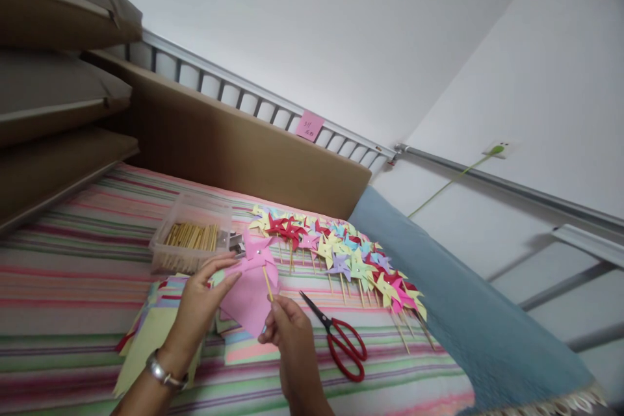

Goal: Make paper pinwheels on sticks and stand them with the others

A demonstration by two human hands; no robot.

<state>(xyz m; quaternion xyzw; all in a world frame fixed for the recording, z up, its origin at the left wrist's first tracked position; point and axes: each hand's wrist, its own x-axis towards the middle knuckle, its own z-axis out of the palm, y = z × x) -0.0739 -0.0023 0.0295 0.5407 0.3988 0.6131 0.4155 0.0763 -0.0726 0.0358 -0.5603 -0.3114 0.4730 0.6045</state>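
A pink paper pinwheel (257, 253) on a thin wooden stick is held up over the striped bedspread (73, 273). My right hand (287, 325) pinches the stick near its lower end. My left hand (202, 302), with a metal bracelet on the wrist, has its fingers around the pinwheel's left blade. A pink sheet of paper (248, 305) lies under both hands, on top of a stack of coloured sheets (151, 331).
Red-handled scissors (341, 338) lie just right of my right hand. A row of finished pinwheels (351, 260) runs back to the right. A clear plastic box of wooden sticks (188, 240) stands behind my left hand. A blue blanket (463, 325) is at right, a cardboard panel (234, 143) behind.
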